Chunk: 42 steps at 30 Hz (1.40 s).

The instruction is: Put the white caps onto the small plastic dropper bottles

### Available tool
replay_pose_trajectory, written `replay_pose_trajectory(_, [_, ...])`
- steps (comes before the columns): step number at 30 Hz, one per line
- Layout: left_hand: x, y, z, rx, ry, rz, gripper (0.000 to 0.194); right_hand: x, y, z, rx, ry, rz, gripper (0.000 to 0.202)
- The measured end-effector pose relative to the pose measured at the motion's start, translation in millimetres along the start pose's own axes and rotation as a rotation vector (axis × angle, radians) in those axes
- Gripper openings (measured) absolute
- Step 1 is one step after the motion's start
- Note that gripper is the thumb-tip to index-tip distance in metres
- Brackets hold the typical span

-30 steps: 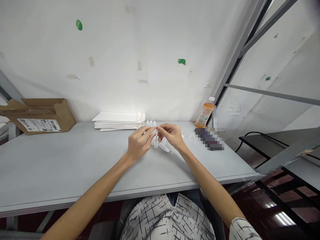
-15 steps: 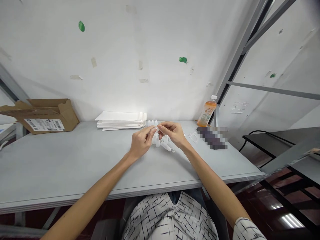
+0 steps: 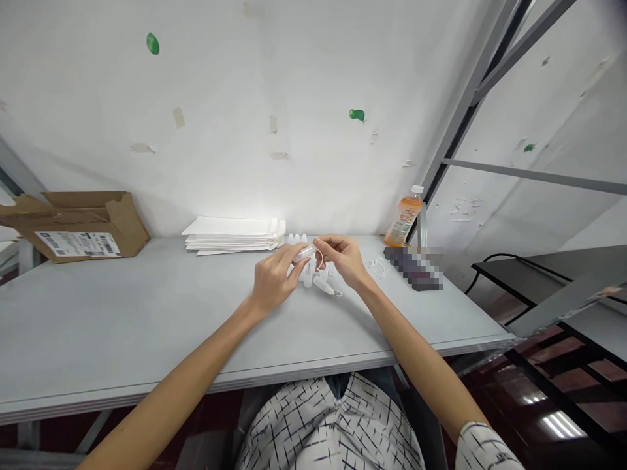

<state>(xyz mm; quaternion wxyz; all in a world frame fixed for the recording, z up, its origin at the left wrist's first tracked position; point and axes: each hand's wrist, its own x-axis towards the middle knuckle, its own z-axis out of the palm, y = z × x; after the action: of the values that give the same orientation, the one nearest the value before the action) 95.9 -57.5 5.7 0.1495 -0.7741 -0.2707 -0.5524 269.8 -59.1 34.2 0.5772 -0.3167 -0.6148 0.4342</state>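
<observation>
A small translucent white plastic bottle [image 3: 304,253] lies tilted between my hands, above the table. My left hand [image 3: 275,274] is closed around its body, thumb below and fingers above. At its right end, the fingertips of my right hand [image 3: 341,260] pinch a thin white strap [image 3: 321,260] that curves down from the bottle's top; the exact joint is partly hidden by the fingers. Just below and behind my hands are several similar small bottles, one of them a lying bottle [image 3: 323,285] with a loop at its end.
Behind my left hand is a stack of white cards or envelopes [image 3: 230,236]. Small upright bottles [image 3: 296,239] stand beside it. Thin white loops [image 3: 377,267], a blurred dark item [image 3: 414,269] and an orange drink bottle [image 3: 404,219] are right. An open cardboard box [image 3: 93,225] sits left.
The bottle has come into clearer view, tilted in my left hand. My right fingertips have shifted slightly right, and the curved strap now shows beneath them.
</observation>
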Motion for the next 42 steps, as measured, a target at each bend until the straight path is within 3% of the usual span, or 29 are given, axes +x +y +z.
replay_pose_trajectory(9, [-0.6,-1.6,-0.8,-0.035,-0.031,-0.222,0.030,-3.4,-4.0,5.9,0.039,-0.057,0.011,0.040])
replay_pose_trajectory(19, [-0.5,-1.8,-0.4,-0.078,-0.014,-0.021,0.017,-1.1,-2.9,1.7,0.012,0.023,0.028,0.043])
replay_pose_trajectory(26, [-0.1,-1.9,-0.2,-0.081,0.009,-0.091,0.016,-1.6,-4.0,2.0,0.009,0.012,-0.005,0.038])
replay_pose_trajectory(31, [1.4,-3.3,-2.5,-0.064,0.029,-0.062,0.021,-1.5,-2.8,2.4,-0.025,-0.010,-0.031,0.038])
replay_pose_trajectory(42, [0.0,-1.2,-3.1,-0.116,-0.071,-0.060,0.020,1.2,2.4,-1.6,-0.055,0.042,0.019,0.047])
